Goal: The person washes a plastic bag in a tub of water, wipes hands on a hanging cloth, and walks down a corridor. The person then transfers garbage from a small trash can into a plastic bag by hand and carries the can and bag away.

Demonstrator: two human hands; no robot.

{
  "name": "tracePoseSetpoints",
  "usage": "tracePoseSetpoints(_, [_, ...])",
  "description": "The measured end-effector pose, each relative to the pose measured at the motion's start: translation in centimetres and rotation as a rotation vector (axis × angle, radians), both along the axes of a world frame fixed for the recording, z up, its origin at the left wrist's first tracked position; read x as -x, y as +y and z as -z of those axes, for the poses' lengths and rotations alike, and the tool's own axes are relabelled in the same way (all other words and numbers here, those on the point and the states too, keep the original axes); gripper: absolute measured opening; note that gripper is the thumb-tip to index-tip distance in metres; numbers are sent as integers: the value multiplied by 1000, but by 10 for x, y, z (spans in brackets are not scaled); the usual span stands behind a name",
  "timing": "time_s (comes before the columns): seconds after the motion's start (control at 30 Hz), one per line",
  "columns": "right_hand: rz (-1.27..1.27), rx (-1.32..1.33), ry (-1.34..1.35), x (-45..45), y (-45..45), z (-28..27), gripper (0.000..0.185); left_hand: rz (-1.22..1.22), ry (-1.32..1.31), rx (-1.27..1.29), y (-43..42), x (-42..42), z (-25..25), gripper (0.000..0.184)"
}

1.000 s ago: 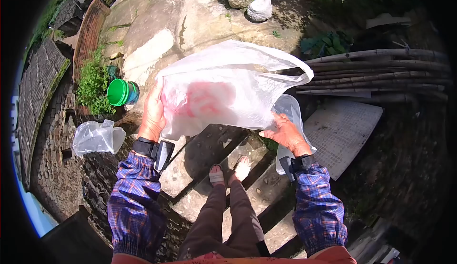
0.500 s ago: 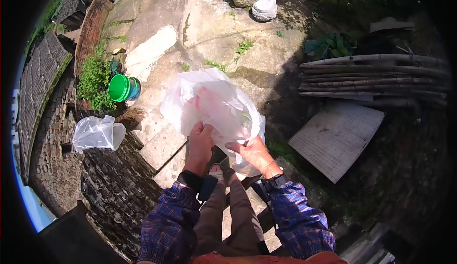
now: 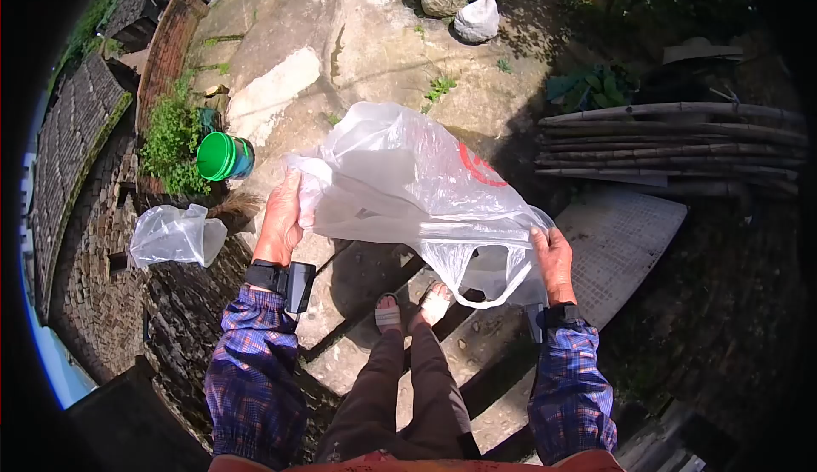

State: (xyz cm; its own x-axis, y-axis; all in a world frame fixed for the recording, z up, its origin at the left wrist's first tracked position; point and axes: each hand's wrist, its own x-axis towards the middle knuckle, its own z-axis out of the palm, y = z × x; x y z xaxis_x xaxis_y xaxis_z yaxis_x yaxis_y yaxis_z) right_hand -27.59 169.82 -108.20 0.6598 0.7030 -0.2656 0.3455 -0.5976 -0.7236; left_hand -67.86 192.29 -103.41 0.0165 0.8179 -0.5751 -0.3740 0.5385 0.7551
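A thin white plastic bag [image 3: 383, 161] with red print on its right part is stretched sideways between my hands. My left hand [image 3: 282, 212] grips its bunched left end. My right hand [image 3: 555, 259] pinches the other end, thumb on top, beside a looped carrying handle [image 3: 489, 303] that hangs down. The bag is puffed up on its far side. What it holds, if anything, cannot be made out. Both hands are raised in front of me above the paving, with my sandalled feet below.
To the left, a second clear plastic bag [image 3: 177, 235] lies on a stone wall [image 3: 200, 336], near a green bucket [image 3: 218, 157]. Bamboo poles [image 3: 664, 144] and a pale board [image 3: 608, 246] lie at the right. A white sack [image 3: 477, 19] stands farther off by a stone block [image 3: 442, 2].
My hands have moved apart, left hand to the left and right hand to the right. The bag has gone from bunched to spread wide, and its red print now shows at the right.
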Motion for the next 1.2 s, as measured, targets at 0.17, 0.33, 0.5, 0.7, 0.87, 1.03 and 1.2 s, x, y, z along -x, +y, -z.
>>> tracePoseSetpoints(0.17, [-293, 245, -332, 34, 33, -112, 71, 288, 128, 184, 6, -31, -36, 54])
tracePoseSetpoints(0.33, [-532, -20, -515, 63, 89, -125, 104, 585, 181, 95, -1, -62, -66, 52])
tracePoseSetpoints(0.5, [-252, -288, 178, 60, 144, -67, 16, 803, 206, 151, 4, -61, -80, 56])
tracePoseSetpoints(0.7, [69, -256, 443, 34, 152, -97, 17, 710, 155, 91, 26, 2, -56, 50])
tracePoseSetpoints(0.87, [-86, -287, 780, 38, 143, -92, 14, 377, 1204, -828, 34, 10, -61, 38])
tracePoseSetpoints(1.03, [-249, -352, 1253, 56, 142, -73, 5, 760, 1202, -1510, -36, -81, -92, 81])
tracePoseSetpoints(1.2, [-547, -225, 980, 48, 129, -77, 14, 580, 1512, -1500, 34, -124, -43, 49])
